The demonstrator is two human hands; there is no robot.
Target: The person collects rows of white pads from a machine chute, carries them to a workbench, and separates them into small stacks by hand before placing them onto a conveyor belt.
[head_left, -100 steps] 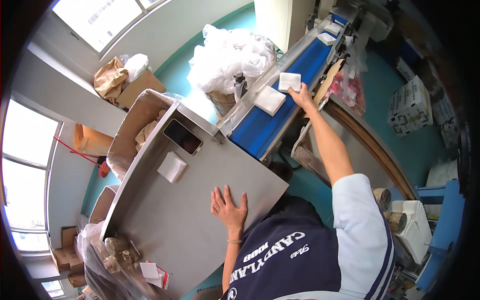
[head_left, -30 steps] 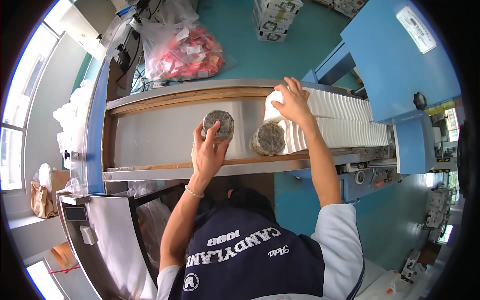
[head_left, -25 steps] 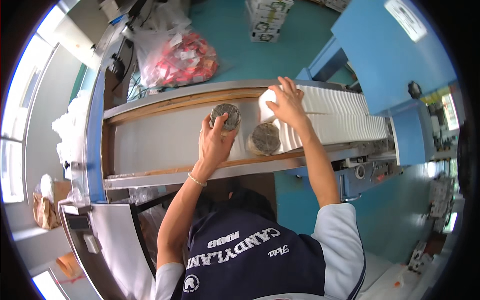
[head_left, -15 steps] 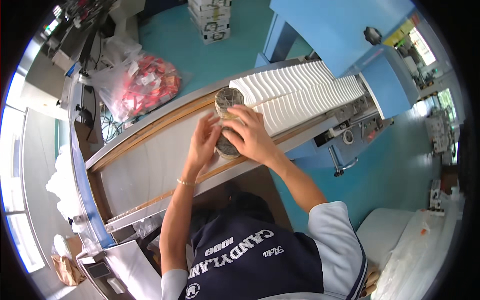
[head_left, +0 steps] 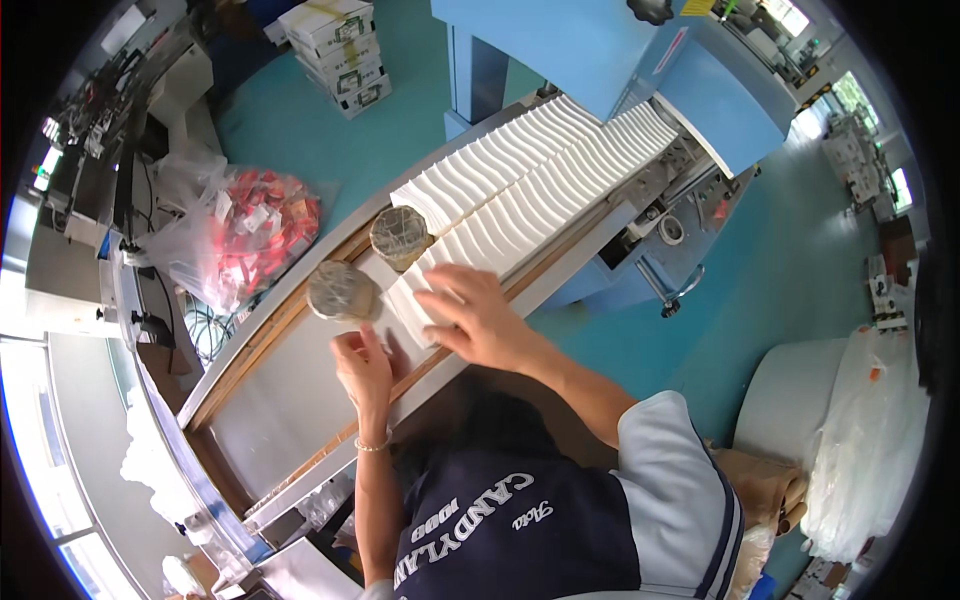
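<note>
Two round, dark grey blocks wrapped in clear tape are on the long trough point(head_left: 270, 400). One block point(head_left: 400, 235) rests against the end of the farther row of white wavy pieces point(head_left: 500, 160). The other block point(head_left: 342, 292) lies farther left, by the wooden rail. My left hand point(head_left: 365, 378) is just below this left block, fingers partly curled and apart, a fingertip at its edge; whether they touch is unclear. My right hand point(head_left: 480, 318) is open, fingers spread over the end of the nearer row of white pieces point(head_left: 480, 240).
A blue machine point(head_left: 560, 45) stands over the far right end of the rows. Beyond the trough lie a clear bag point(head_left: 255, 230) of red and white packets and stacked white boxes point(head_left: 340, 60). Large plastic-wrapped rolls point(head_left: 830, 430) stand at the right.
The nearer block has moved left, away from the end of the nearer row, whose end pieces now show. My hands have moved apart. The whole view has shifted.
</note>
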